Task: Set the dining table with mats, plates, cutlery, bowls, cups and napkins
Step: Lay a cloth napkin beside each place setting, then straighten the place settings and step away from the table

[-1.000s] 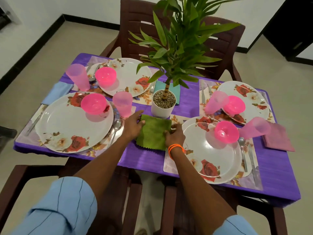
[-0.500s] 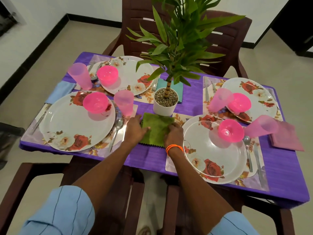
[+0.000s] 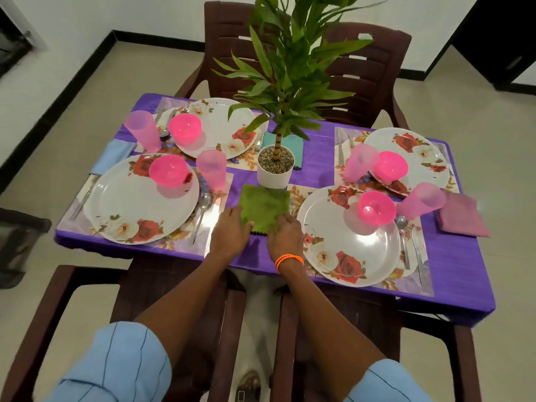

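Observation:
A green napkin (image 3: 265, 206) lies flat on the purple tablecloth (image 3: 316, 163), just in front of the white plant pot (image 3: 274, 175) and between the two near place settings. My left hand (image 3: 229, 232) rests with its fingers on the napkin's near left corner. My right hand (image 3: 285, 237), with an orange band at the wrist, lies on the near right edge. Each of the floral plates, such as the near left plate (image 3: 136, 210) and the near right plate (image 3: 348, 250), carries a pink bowl (image 3: 168, 171), with a pink cup (image 3: 211, 169) beside it.
A blue napkin (image 3: 113, 158), a teal napkin (image 3: 298, 147) and a pink napkin (image 3: 461, 217) lie by the other settings. Spoons and knives lie on the mats. Tall plant leaves overhang the table's middle. Brown chairs (image 3: 368, 76) stand at the far and near sides.
Both hands have slid back along the green napkin, from its sides to its near edge. The napkin now lies flatter, close to the pot.

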